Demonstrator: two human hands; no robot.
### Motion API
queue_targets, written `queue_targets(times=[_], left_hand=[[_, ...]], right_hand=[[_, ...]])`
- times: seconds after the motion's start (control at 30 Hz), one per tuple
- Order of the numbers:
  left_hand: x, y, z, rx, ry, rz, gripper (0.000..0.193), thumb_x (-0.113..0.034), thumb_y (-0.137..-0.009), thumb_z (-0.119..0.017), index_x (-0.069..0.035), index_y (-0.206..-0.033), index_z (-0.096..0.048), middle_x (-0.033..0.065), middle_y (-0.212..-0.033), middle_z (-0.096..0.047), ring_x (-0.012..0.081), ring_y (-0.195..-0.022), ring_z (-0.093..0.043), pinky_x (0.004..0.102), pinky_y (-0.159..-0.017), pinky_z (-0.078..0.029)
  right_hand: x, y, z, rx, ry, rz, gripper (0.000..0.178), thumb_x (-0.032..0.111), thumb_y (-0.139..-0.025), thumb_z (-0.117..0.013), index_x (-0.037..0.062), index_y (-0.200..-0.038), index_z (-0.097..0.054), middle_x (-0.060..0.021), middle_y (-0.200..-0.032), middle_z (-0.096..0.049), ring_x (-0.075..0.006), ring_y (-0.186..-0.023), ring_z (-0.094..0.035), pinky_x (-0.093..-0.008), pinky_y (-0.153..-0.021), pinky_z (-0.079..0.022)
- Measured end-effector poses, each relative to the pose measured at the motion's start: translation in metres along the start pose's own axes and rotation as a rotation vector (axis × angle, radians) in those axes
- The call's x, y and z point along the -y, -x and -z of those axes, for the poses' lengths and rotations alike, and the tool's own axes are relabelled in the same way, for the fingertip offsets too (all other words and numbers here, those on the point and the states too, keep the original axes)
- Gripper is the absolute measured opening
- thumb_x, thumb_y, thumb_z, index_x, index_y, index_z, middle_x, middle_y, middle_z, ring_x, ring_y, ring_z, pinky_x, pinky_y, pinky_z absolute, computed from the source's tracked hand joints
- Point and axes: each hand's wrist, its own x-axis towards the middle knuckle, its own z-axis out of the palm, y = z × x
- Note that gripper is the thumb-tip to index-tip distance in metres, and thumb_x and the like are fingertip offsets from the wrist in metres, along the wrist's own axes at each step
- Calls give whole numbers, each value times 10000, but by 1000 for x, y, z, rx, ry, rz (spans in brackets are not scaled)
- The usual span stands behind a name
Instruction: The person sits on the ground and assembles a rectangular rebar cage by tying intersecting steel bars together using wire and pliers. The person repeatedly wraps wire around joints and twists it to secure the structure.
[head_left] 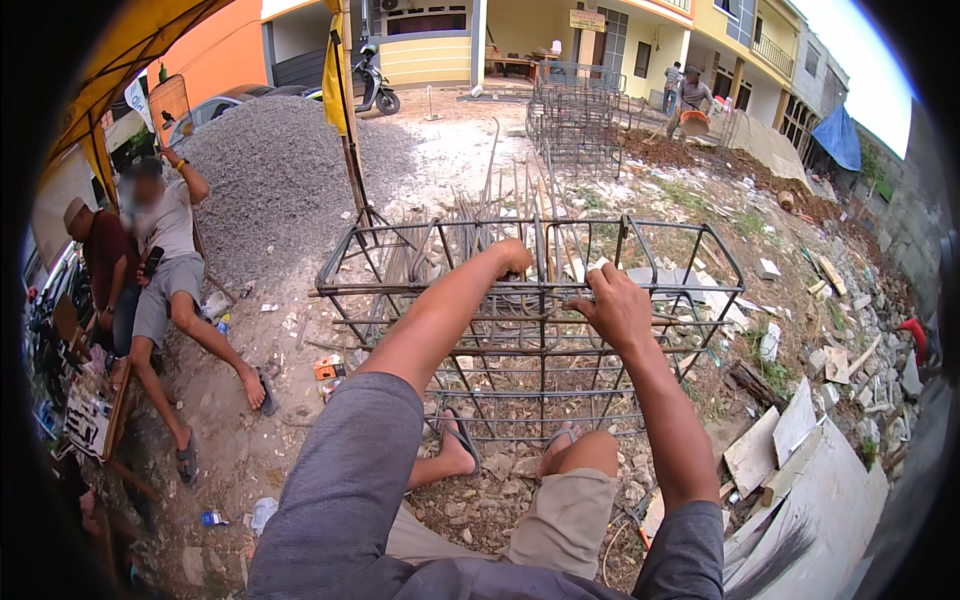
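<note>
A rebar cage (543,350) of dark steel bars, with bent stirrups as its frames, stands upright in front of my knees. My left hand (515,258) is closed over its upper part, just past the near top bar. Its fingers point away from me, so what they hold is hidden. To the right of the cage's middle upright, my right hand (618,305) grips the near top bar, thumb on the near side and fingers over it. More loose bars and stirrups lie behind and beneath the cage.
A gravel heap (290,165) rises at the far left, near a yellow canopy post (345,100). Two people sit at left; another works by a soil mound. More stacked cages (575,120) stand beyond. Broken boards (800,490) and rubble line the right side.
</note>
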Motion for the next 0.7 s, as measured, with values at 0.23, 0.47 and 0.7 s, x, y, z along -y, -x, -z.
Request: queue_targets(times=[0.23,0.47,0.7], left_hand=[[38,-12,-2,-325,-310,-54,283,-158,-859,-584,-67,-1054,-768,196,-1108,-723,351,-1022,-704,439,-881,-579],[5,36,15,-180,-200,-240,477,-358,-973,-536,52,-1193,-642,310,-1250,-598,439,-1155,-601,462,-1010,-487],[9,13,8,-70,-255,-377,475,-339,-1020,-527,95,-1203,-589,230,-1094,-706,299,-940,-680,393,-863,-541]], right_hand=[[22,-3,-6,-67,-2,15,470,402,-714,-843,78,-964,-610,-70,-919,-589,-257,-852,-647,-385,-650,-538],[-2,10,-11,-107,126,87,358,395,-830,-757,89,-926,-597,-65,-882,-601,-229,-802,-667,-351,-569,-557],[-14,5,-11,-175,124,137,327,423,-860,-707,120,-901,-590,-27,-855,-600,-211,-752,-663,-344,-527,-507]])
